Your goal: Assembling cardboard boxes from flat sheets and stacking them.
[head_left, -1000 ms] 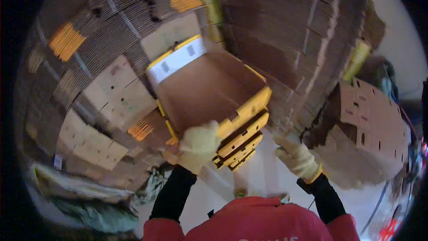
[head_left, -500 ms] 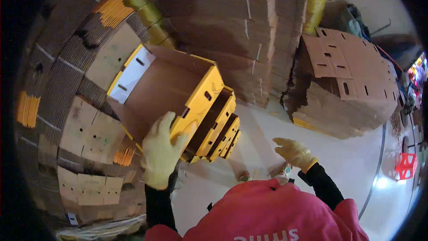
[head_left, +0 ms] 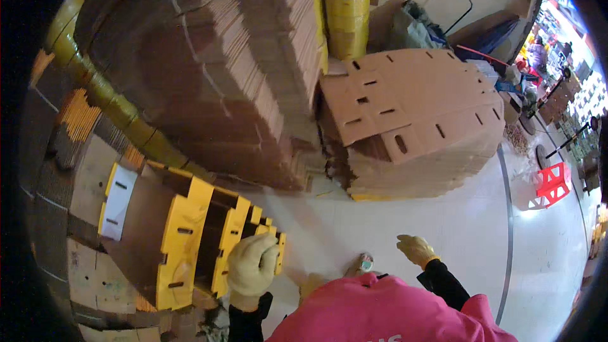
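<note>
In a pale knit glove, my left hand (head_left: 253, 266) is raised in front of the right end of a stack of yellow-edged cardboard boxes (head_left: 182, 234). Its fingers curl inward, with nothing visible in them. The boxes have slots in their yellow sides; the topmost shows a brown inside and a white end panel (head_left: 119, 201). Out over the pale floor (head_left: 354, 231), my right hand (head_left: 416, 250), gloved alike, hangs with its fingers stretched out, holding nothing.
Tall piles of flat cardboard (head_left: 183, 82) rise ahead and left. Slotted brown sheets (head_left: 411, 101) cover a wide stack ahead, near a roll of yellow tape or film (head_left: 348, 25). A red plastic stool (head_left: 553, 185) stands at the far right.
The view has swung right, so the boxes appear lower and farther left. My left hand has come off the top box and its fingers have curled. My right hand stays empty.
</note>
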